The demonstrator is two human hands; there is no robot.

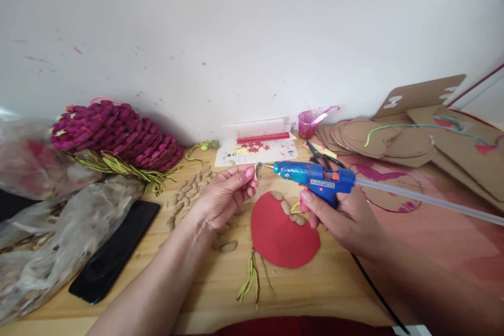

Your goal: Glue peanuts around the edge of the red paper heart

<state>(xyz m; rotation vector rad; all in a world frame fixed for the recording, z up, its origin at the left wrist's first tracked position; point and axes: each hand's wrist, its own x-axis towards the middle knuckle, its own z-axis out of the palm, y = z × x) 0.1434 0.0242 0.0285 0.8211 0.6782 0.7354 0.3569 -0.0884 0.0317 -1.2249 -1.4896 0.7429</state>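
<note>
Head view: left hand (225, 195) pinches one peanut (258, 171); right hand (348, 216) grips one glue gun (299, 173).

Behind the far edge of the pale wooden tabletop (212, 283) rose a white wall (252, 26), its small pink flecks (77, 50) mostly above the left half. Soft light covered it, brighter low toward the left edge.

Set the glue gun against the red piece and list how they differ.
Colour: the glue gun is mostly blue, the red piece red. Pose: the glue gun is held up in the right hand, while the red piece lies on the table. Form: the glue gun is bulky with a pointed nozzle; the red piece is flat. Both are brightly coloured.
</note>
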